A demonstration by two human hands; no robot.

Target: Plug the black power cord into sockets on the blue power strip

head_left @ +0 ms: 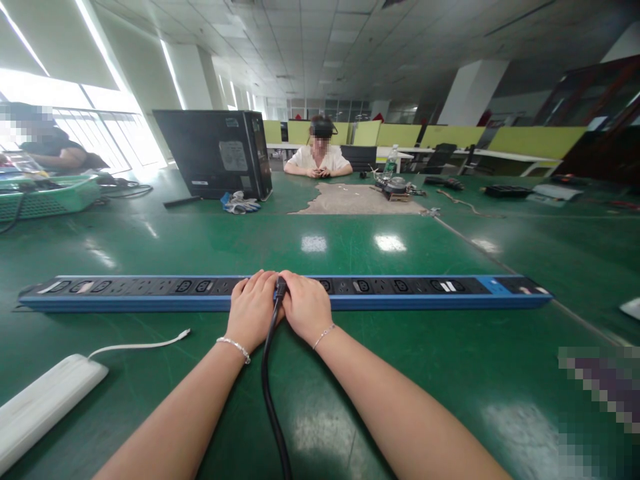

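Observation:
A long blue power strip with black sockets lies crosswise on the green table. Over its middle, my right hand has its fingers closed at the black plug, whose thick black cable runs down toward me between my forearms. My left hand rests against the plug's left side, its fingers wrapped over the strip. Both hands touch each other around the plug. The plug's tip and the socket under it are hidden.
A white device with a thin white cable lies at the left front. Farther back are a black computer case, gloves, a green basket and a bottle. One person sits opposite, another at the left.

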